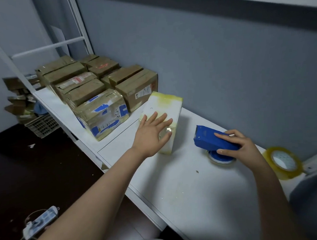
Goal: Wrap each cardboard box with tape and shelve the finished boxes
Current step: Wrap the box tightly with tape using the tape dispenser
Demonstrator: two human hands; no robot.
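My left hand [152,132] lies flat, fingers spread and gripping nothing, on the white box [169,106], I judge to steady it on the bench [174,187]; finished brown boxes [99,86] crowd just left of it. Right of the box, my right hand [243,145] curls round the blue tape dispenser [208,138], teeth facing the box, seemingly ready for another strip.

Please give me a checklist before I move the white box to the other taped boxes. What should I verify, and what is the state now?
1. Left hand grips white box: not ok, fingers lie open on top.
2. Tape covers every seam: cannot tell, far sides hidden.
3. Right hand grips tape dispenser: ok.
4. Bare table beside brown boxes: ok.
5. Spare tape roll out of the path: ok.
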